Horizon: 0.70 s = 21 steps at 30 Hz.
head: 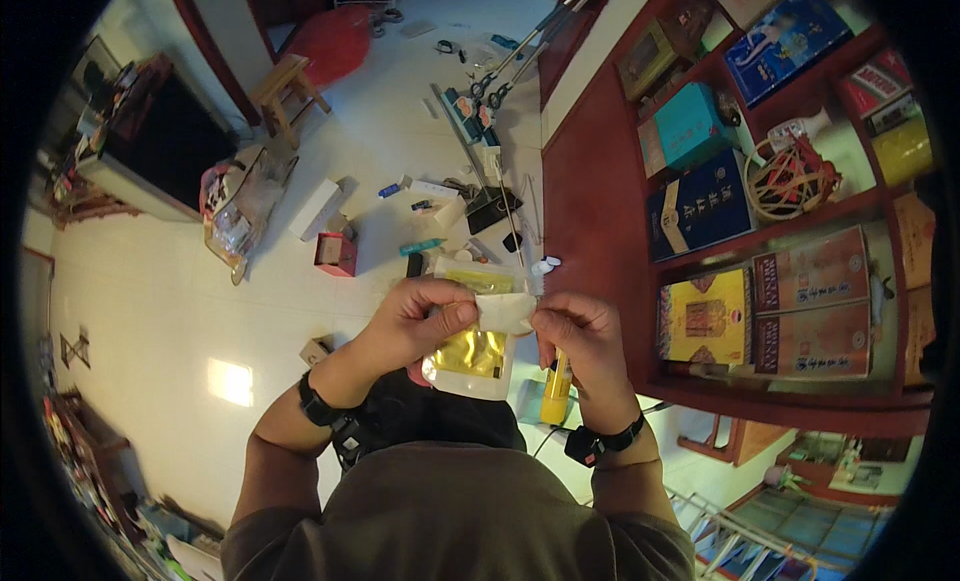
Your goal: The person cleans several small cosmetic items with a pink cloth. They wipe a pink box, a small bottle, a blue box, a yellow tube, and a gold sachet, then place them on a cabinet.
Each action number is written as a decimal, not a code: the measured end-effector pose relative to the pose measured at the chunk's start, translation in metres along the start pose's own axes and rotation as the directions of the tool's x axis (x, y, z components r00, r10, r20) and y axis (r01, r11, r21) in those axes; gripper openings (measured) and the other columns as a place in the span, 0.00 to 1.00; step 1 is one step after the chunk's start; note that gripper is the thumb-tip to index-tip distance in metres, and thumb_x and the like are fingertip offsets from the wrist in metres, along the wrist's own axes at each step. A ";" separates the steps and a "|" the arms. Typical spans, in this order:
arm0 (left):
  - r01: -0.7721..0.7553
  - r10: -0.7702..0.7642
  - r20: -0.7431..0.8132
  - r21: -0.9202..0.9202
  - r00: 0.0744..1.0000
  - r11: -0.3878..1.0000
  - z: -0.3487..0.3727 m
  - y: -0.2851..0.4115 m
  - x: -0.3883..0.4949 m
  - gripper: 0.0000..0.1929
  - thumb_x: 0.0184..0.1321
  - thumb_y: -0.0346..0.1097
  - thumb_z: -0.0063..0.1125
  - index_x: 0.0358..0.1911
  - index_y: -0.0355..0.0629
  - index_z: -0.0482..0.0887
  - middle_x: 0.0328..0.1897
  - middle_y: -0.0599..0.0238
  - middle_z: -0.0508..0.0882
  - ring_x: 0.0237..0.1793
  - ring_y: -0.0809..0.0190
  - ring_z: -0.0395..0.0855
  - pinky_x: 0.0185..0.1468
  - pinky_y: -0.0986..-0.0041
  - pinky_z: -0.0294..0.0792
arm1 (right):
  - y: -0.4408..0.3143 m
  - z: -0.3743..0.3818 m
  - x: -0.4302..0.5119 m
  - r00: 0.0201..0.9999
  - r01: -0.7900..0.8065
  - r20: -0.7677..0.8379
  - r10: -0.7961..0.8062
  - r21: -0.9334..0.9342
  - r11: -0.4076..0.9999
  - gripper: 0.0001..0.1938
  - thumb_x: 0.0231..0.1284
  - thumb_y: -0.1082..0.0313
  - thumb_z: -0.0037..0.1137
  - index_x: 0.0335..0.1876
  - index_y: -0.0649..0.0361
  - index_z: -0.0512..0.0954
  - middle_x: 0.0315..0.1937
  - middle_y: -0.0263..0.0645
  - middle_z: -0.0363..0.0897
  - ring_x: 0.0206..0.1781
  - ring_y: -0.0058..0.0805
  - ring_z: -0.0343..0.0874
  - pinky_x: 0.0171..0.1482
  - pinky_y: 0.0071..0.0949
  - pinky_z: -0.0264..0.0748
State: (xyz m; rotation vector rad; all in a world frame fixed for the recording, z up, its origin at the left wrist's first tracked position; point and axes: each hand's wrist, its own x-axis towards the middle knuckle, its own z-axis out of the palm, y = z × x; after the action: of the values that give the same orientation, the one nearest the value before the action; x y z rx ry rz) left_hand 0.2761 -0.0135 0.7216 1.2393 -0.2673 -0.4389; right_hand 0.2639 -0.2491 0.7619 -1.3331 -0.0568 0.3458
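In front of my chest, my left hand (pixel 420 318) pinches a small folded white piece (pixel 506 311), which could be paper or cloth, between thumb and fingers. My right hand (pixel 589 330) grips the other end, so the piece spans both hands. A gold packet with pale edges (pixel 472 352) lies behind and below the white piece; my left fingers are against it, and whether they also hold it is hidden. Below my right palm hangs a yellow tube (pixel 555 393), like a glue stick, its upper end hidden by the curled lower fingers.
A dark red wooden shelf cabinet (pixel 592 183) with several boxes rises at the right. On the tiled floor ahead stand a red open box (pixel 335 255), a white box (pixel 315 210), mops (pixel 469 116) and scattered small items. Further back are a wooden stool (pixel 281 93) and red bag (pixel 330 45).
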 end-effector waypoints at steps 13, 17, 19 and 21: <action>-0.245 0.270 -0.079 0.237 0.960 0.940 0.060 0.000 0.013 0.15 0.67 0.36 0.63 0.54 0.37 0.85 0.42 0.71 0.86 0.38 0.78 0.78 0.43 0.82 0.71 | -0.032 -0.042 -0.014 0.738 0.639 0.260 -0.622 -0.566 0.522 0.10 0.50 0.79 0.68 0.38 0.58 0.82 0.39 0.36 0.82 0.34 0.22 0.79 0.33 0.21 0.75; -0.081 0.105 -0.131 0.180 0.986 0.980 0.051 0.010 0.013 0.14 0.69 0.32 0.59 0.57 0.42 0.84 0.44 0.67 0.86 0.45 0.75 0.80 0.47 0.80 0.72 | -0.037 -0.045 -0.016 0.510 0.722 0.413 -0.755 -0.682 0.115 0.15 0.44 0.81 0.69 0.39 0.54 0.84 0.46 0.36 0.79 0.38 0.27 0.80 0.35 0.23 0.78; -0.098 0.143 -0.192 0.226 0.971 0.969 0.045 0.013 0.008 0.14 0.70 0.28 0.55 0.56 0.42 0.85 0.43 0.67 0.87 0.43 0.74 0.80 0.46 0.80 0.72 | -0.033 -0.045 -0.008 0.499 0.709 0.399 -0.770 -0.699 0.098 0.14 0.46 0.80 0.69 0.39 0.54 0.84 0.45 0.36 0.78 0.38 0.28 0.80 0.35 0.24 0.78; -0.111 0.183 -0.225 0.299 0.957 0.948 0.035 0.015 0.006 0.14 0.69 0.24 0.51 0.54 0.41 0.86 0.42 0.66 0.87 0.41 0.73 0.80 0.45 0.80 0.71 | -0.027 -0.048 0.018 0.491 0.657 0.357 -0.794 -0.751 0.068 0.13 0.47 0.79 0.69 0.39 0.54 0.84 0.43 0.36 0.77 0.37 0.29 0.79 0.35 0.24 0.78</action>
State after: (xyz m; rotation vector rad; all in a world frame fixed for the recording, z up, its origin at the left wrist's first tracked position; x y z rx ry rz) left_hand 0.2689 -0.0422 0.7461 1.5292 -0.2098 -0.1110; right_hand 0.2979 -0.2946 0.7732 -2.0798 -0.8864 -0.8434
